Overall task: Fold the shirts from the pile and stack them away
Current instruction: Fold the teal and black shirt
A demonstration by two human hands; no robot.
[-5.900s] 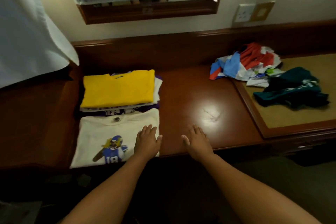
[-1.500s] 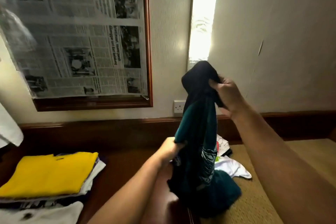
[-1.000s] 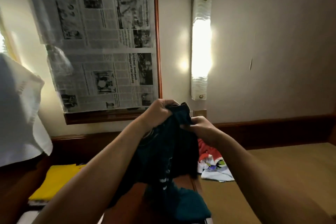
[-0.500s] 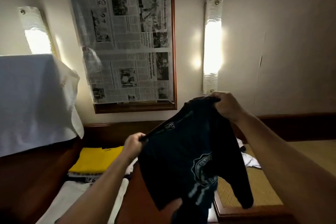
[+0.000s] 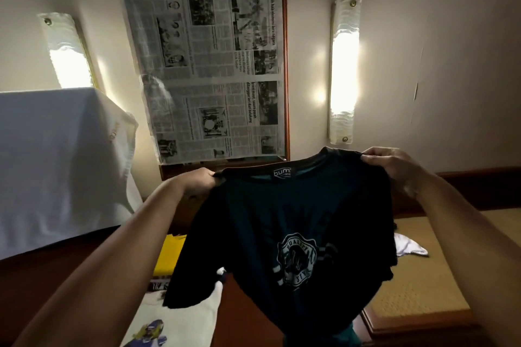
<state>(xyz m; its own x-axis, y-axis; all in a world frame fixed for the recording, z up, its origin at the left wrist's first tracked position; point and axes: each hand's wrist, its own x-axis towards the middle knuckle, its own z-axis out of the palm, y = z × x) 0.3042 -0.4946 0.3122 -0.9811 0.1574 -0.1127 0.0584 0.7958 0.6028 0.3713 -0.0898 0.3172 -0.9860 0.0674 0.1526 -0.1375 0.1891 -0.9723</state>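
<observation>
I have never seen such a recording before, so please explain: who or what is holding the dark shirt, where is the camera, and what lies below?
There is no machine: a person wears one camera on the head, looking forward and down. The left hand and right hand each grip a shoulder of the dark teal shirt, spread open in the air. Below, on the wooden desk, lie a folded yellow shirt and a white printed shirt. A white garment lies to the right.
</observation>
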